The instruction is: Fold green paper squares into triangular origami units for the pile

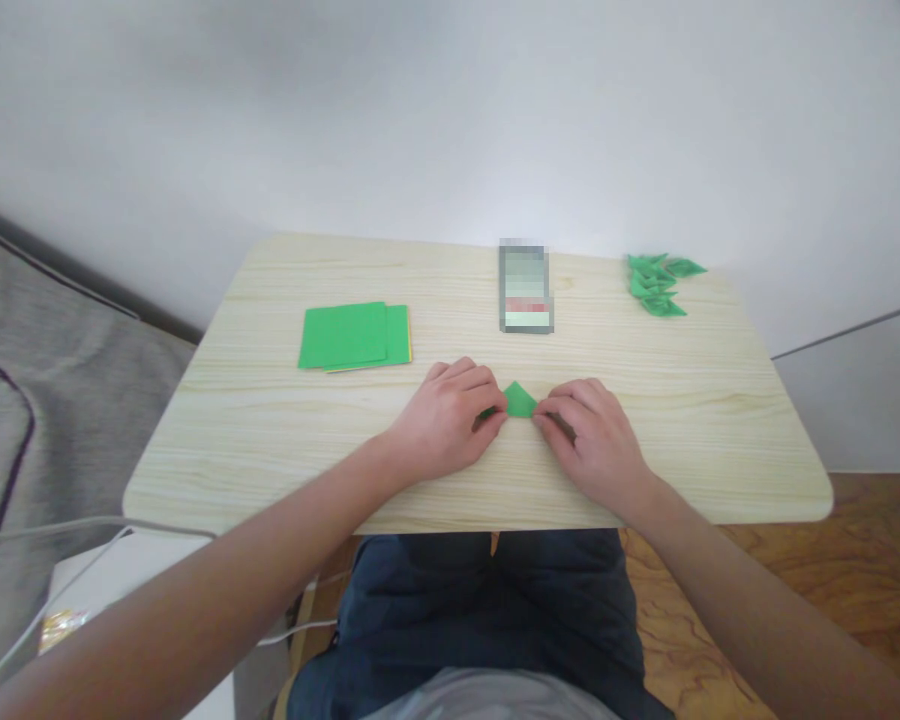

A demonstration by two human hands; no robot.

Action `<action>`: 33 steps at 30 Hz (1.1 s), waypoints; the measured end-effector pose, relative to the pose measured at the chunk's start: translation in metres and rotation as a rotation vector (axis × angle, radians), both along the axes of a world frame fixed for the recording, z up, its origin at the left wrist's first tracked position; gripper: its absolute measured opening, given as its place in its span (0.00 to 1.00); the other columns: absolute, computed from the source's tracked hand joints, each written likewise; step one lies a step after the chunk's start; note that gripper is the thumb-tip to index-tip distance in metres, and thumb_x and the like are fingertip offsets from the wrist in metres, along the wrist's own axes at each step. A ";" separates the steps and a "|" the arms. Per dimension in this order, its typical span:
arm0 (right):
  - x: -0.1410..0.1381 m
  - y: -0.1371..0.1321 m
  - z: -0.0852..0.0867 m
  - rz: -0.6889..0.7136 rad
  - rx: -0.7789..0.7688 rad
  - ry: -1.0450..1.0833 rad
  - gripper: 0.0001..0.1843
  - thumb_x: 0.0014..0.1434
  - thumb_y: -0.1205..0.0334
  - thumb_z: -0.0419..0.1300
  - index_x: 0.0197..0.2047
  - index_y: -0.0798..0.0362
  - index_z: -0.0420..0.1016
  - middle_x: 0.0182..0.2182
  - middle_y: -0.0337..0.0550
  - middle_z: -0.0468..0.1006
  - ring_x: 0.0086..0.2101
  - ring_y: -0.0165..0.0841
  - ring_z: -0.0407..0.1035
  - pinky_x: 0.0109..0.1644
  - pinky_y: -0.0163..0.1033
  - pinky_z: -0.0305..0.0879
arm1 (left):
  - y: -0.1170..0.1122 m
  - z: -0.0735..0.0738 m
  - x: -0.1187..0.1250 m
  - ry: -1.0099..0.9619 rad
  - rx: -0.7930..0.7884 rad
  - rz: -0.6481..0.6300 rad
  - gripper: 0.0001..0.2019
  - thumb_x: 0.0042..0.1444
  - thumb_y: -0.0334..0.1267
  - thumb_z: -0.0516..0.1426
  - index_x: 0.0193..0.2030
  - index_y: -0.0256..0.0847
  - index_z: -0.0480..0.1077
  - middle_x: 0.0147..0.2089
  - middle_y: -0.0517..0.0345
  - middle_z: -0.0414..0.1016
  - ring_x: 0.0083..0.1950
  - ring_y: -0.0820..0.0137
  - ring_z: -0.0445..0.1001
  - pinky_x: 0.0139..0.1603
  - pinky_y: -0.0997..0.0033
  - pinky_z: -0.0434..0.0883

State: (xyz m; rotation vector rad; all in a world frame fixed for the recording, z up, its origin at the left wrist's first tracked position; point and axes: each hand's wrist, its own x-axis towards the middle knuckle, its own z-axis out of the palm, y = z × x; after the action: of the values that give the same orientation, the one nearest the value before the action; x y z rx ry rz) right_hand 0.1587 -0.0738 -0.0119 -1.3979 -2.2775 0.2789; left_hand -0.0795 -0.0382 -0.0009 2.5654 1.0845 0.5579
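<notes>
A small piece of folded green paper [520, 400] is held low over the table's front half, its top coming to a point. My left hand [454, 418] pinches its left side between thumb and fingers, covering part of the paper. At the right corner, my right hand [591, 430] is closed with thumb and fingertips on the edge. Both hands rest near the tabletop, close to each other.
On the pale wood table [232, 440], a stack of green paper sheets [345, 335] lies to the left. A blurred phone [526, 288] is behind the hands. Several folded green paper pieces [654, 285] are heaped at the back right. A white wall [450, 120] stands behind.
</notes>
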 end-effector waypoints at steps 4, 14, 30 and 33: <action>-0.002 0.000 0.003 -0.039 -0.032 -0.042 0.07 0.69 0.60 0.59 0.43 0.51 0.78 0.43 0.47 0.76 0.46 0.43 0.69 0.50 0.50 0.65 | -0.001 0.001 -0.001 0.028 -0.017 0.026 0.06 0.66 0.37 0.57 0.40 0.41 0.74 0.42 0.54 0.75 0.50 0.60 0.69 0.49 0.58 0.62; -0.001 0.000 0.008 -0.054 -0.046 -0.117 0.09 0.70 0.57 0.58 0.43 0.51 0.77 0.43 0.47 0.76 0.47 0.43 0.69 0.51 0.49 0.65 | -0.002 0.002 -0.003 0.031 -0.052 0.053 0.05 0.65 0.38 0.58 0.40 0.41 0.73 0.43 0.54 0.75 0.51 0.59 0.69 0.49 0.57 0.63; -0.002 0.020 0.030 -0.069 -0.193 -0.260 0.10 0.66 0.56 0.60 0.38 0.51 0.79 0.41 0.48 0.75 0.45 0.45 0.71 0.49 0.50 0.66 | 0.007 0.011 -0.005 0.186 -0.041 0.058 0.08 0.64 0.39 0.55 0.38 0.42 0.74 0.43 0.51 0.75 0.50 0.55 0.70 0.47 0.52 0.63; -0.002 0.023 0.031 -0.045 -0.182 -0.287 0.10 0.66 0.56 0.60 0.37 0.51 0.79 0.40 0.49 0.75 0.43 0.45 0.71 0.47 0.50 0.66 | 0.008 0.010 -0.004 0.185 -0.030 0.053 0.07 0.63 0.39 0.55 0.37 0.42 0.74 0.42 0.50 0.75 0.49 0.54 0.71 0.47 0.52 0.63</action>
State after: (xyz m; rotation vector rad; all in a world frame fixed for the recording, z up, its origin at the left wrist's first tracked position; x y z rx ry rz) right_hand 0.1565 -0.0505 0.0192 -1.6725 -2.4980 0.2930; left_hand -0.0838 -0.0303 0.0095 2.6100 1.2139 0.3179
